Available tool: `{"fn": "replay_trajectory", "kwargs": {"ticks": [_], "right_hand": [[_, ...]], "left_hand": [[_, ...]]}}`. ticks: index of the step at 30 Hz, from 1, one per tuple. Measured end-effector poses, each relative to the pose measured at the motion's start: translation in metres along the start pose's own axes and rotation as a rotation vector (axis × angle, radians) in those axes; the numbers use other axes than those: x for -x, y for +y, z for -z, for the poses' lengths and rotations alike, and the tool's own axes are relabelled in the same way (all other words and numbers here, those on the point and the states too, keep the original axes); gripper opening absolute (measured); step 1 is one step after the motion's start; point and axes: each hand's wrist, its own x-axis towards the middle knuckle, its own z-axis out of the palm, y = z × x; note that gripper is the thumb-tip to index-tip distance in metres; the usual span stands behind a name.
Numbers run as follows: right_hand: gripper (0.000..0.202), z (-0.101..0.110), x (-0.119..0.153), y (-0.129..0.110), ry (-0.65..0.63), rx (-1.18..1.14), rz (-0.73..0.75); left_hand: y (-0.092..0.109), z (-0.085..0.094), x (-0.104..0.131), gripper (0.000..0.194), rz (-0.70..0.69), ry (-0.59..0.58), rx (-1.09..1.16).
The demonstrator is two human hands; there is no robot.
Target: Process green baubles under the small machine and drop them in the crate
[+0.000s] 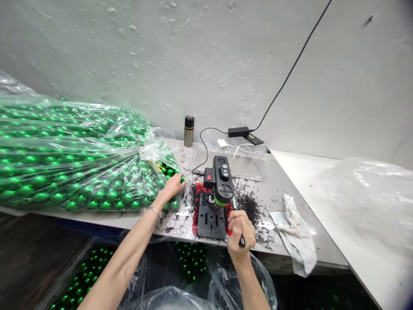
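Note:
My right hand (241, 232) is wrapped around the black-tipped lever handle (241, 242) of a small black bench drill press (223, 178). The press stands over a slotted black base plate (211, 217), with a red mat (195, 221) under it. At the mouth of a clear plastic bag (151, 150), my left hand (174, 186) has its fingers curled in among shiny green balls (167, 170). Whatever those fingers hold is hidden. The spot under the drill head is partly covered by the machine.
Black shavings (248, 209) litter the table (284, 181). A bottle (189, 131), a power adapter (238, 131) and cables lie behind the press. A white cloth (295, 232) hangs over the front edge. Below are more green balls (190, 258) in clear plastic.

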Motion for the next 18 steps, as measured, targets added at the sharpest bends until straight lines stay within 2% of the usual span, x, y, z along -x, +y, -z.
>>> {"fn": "replay_trajectory", "kwargs": {"ticks": [2,3,5,7,9,11,13,18], "right_hand": [[0.031,0.0,0.001,0.001,0.001,-0.011,0.005],[0.031,-0.001,0.001,0.002,0.006,-0.018,0.004],[0.031,-0.001,0.001,0.002,0.018,-0.034,-0.008],[0.031,-0.002,0.001,0.002,0.026,-0.043,-0.027],[0.032,-0.001,-0.001,0.001,0.027,-0.04,-0.039],[0.032,0.0,-0.003,-0.001,0.018,-0.026,-0.04],[0.032,0.001,-0.005,-0.003,-0.003,-0.004,-0.04],[0.032,0.002,-0.006,-0.007,-0.02,0.023,-0.043]], "left_hand": [[-0.002,0.003,0.018,0.037,-0.003,0.007,0.161],[-0.003,0.004,0.03,0.041,0.005,-0.004,0.325],[0.0,0.001,0.056,0.046,0.054,-0.059,0.789],[0.008,-0.01,0.082,0.049,0.149,-0.14,1.214],[0.021,-0.026,0.101,0.048,0.258,-0.201,1.422],[0.035,-0.044,0.11,0.047,0.337,-0.218,1.459],[0.047,-0.059,0.112,0.046,0.347,-0.214,1.374],[0.054,-0.078,0.108,0.053,0.185,-0.229,1.038]]}}
